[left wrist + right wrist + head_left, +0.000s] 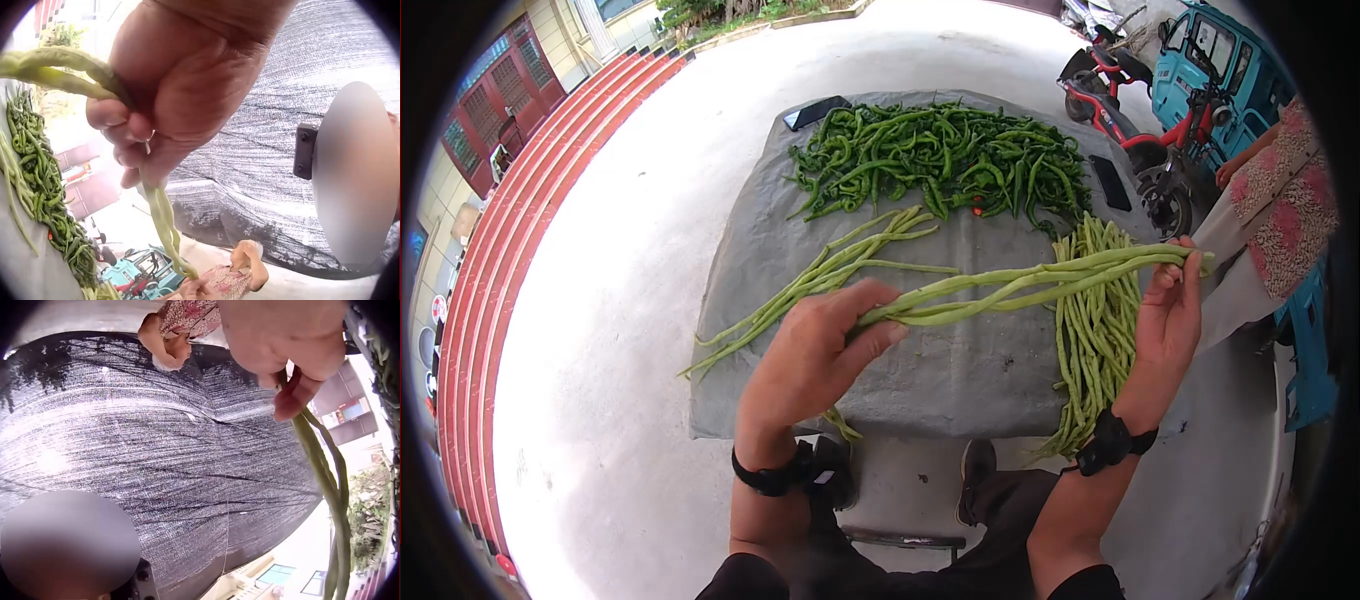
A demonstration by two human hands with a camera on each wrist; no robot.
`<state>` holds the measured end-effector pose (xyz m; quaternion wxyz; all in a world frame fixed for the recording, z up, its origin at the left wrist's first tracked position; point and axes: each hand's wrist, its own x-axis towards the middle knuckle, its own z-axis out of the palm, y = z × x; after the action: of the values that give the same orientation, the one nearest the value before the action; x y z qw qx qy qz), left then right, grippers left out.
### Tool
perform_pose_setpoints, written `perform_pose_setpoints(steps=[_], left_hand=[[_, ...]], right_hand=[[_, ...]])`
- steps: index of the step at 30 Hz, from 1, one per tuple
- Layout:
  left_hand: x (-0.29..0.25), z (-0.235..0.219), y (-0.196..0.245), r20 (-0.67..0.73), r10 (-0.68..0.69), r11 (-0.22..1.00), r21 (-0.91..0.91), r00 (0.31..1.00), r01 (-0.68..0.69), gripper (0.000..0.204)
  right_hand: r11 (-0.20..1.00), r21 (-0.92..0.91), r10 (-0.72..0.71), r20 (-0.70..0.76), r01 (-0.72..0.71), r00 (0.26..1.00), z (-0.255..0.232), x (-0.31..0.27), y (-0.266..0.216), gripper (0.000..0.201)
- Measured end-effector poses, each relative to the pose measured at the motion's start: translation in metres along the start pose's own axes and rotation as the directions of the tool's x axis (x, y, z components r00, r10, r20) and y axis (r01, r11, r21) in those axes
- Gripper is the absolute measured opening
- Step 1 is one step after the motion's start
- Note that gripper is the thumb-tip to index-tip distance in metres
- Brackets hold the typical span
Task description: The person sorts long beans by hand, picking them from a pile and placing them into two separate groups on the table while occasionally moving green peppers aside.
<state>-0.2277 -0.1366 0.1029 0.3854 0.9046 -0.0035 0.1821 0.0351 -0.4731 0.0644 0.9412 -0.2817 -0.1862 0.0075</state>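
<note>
A few pale green long beans (1020,285) stretch between both hands above a table with a grey cover (960,375). My left hand (800,355) grips them near one end, and bean tips show below its wrist. At the other end my right hand (1170,320) pinches the beans between thumb and fingers. In the left wrist view the beans (164,225) run out of the fist toward the right hand. A bundle of long beans (1090,330) lies under the right hand, its ends at the table's near edge. More loose long beans (825,270) lie at the left.
A wide heap of green peppers (940,155) covers the table's far side. One phone (815,112) lies at the far left corner, another dark phone (1110,182) at the right. A person in a patterned top (1285,200) stands at the right, near a red bike (1115,115) and a blue vehicle (1215,60).
</note>
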Motion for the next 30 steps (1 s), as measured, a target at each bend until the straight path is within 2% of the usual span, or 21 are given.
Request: perform_pose_setpoints(steps=[1, 5, 9, 12, 16, 22, 23, 28, 30], left_hand=[[-0.002, -0.01, 0.018, -0.051, -0.141, 0.989, 0.039, 0.989, 0.144, 0.025], [-0.021, -0.035, 0.037, -0.285, -0.082, 0.94, 0.295, 0.955, 0.169, 0.021], [-0.036, -0.049, 0.042, -0.438, -0.139, 0.864, 0.385, 0.888, 0.325, 0.019], [-0.041, -0.061, 0.033, -0.465, -0.198, 0.788, 0.448, 0.863, 0.422, 0.02], [-0.046, -0.071, 0.008, -0.463, -0.235, 0.755, 0.467, 0.855, 0.46, 0.023], [-0.051, -0.072, -0.055, -0.363, -0.42, 0.68, 0.481, 0.832, 0.553, 0.023], [-0.051, -0.072, -0.061, -0.342, -0.48, 0.64, 0.493, 0.808, 0.589, 0.024], [-0.059, -0.073, -0.093, -0.307, -0.525, 0.58, 0.554, 0.794, 0.597, 0.026], [-0.064, -0.074, -0.102, -0.302, -0.548, 0.555, 0.567, 0.78, 0.609, 0.026]], right_hand=[[0.999, -0.051, 0.001, 0.019, 0.0, 1.0, 0.006, -0.002, 0.008, 0.03], [0.99, -0.045, 0.133, 0.024, -0.131, 0.991, 0.029, -0.008, 0.046, 0.031], [0.957, 0.02, 0.291, -0.022, -0.291, 0.956, 0.046, -0.019, 0.089, 0.028], [0.906, 0.03, 0.423, -0.044, -0.422, 0.905, 0.041, -0.025, 0.129, 0.027], [0.889, 0.011, 0.457, -0.083, -0.457, 0.886, 0.042, -0.036, 0.167, 0.027], [0.865, -0.008, 0.497, -0.128, -0.502, 0.859, 0.041, -0.042, 0.206, 0.027], [0.859, -0.017, 0.505, -0.137, -0.512, 0.852, 0.043, -0.045, 0.214, 0.027], [0.812, -0.067, 0.566, -0.154, -0.58, 0.81, 0.04, -0.05, 0.248, 0.024], [0.804, -0.064, 0.582, -0.114, -0.591, 0.805, 0.04, -0.051, 0.257, 0.025]])
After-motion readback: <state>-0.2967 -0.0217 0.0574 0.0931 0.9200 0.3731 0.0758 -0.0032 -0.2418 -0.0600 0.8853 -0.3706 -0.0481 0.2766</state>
